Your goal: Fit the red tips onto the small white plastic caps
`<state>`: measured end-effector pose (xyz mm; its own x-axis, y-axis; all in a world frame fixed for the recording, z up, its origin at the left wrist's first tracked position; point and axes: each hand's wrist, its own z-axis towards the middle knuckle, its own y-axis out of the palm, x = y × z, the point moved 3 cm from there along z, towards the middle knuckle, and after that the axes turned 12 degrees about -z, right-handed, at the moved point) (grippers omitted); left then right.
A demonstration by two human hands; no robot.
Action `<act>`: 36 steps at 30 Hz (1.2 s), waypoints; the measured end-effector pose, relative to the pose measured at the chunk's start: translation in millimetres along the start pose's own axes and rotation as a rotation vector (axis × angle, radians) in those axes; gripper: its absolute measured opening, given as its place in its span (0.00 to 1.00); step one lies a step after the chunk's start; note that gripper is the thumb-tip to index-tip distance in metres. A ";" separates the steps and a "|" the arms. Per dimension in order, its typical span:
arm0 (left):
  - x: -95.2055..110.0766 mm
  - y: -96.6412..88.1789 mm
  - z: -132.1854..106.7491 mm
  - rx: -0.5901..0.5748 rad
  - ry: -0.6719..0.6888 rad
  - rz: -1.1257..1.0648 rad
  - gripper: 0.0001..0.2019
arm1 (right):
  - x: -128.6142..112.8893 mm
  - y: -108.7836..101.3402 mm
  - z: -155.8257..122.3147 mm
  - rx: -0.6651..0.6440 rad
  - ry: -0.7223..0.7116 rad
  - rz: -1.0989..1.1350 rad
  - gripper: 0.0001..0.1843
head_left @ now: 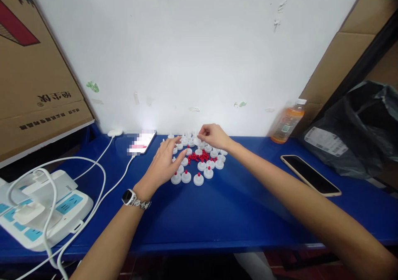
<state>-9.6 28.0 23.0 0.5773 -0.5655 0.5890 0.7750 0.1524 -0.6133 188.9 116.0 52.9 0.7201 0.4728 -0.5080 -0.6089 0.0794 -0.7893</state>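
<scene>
A cluster of round white bottle caps [198,179] with nozzles lies on the blue table [205,217]. Several at the front carry small red tips. Among them is a pile of loose red tips [202,156]. My left hand [166,162] is spread over the left side of the cluster, thumb apart from the fingers, with nothing seen in it. At the back of the cluster my right hand [213,135] is closed in a pinch, right by the white caps. Whatever lies between its fingertips is too small to make out.
To the left are a lit phone [142,142] on a cable and a power strip [66,205] with looping white cords. An orange drink bottle [287,122], a dark phone [311,175] and a grey plastic bag [345,135] are on the right. A white wall [192,56] rises behind.
</scene>
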 end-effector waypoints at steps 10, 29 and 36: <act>7.4 1.8 -2.1 -0.076 0.071 0.004 0.12 | -6.4 38.3 29.7 -0.179 -0.081 -0.316 0.05; 10.6 0.4 -0.9 -0.051 0.072 0.013 0.10 | 8.0 20.7 -24.0 -0.010 -0.038 -0.055 0.03; 13.1 8.5 -4.9 -0.118 0.040 -0.020 0.20 | -31.4 22.8 -55.0 0.021 -0.069 0.488 0.12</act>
<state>3.3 17.9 22.9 0.5493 -0.6000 0.5816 0.7493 0.0457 -0.6607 170.7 54.6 31.8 0.3262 0.5161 -0.7920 -0.8768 -0.1479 -0.4575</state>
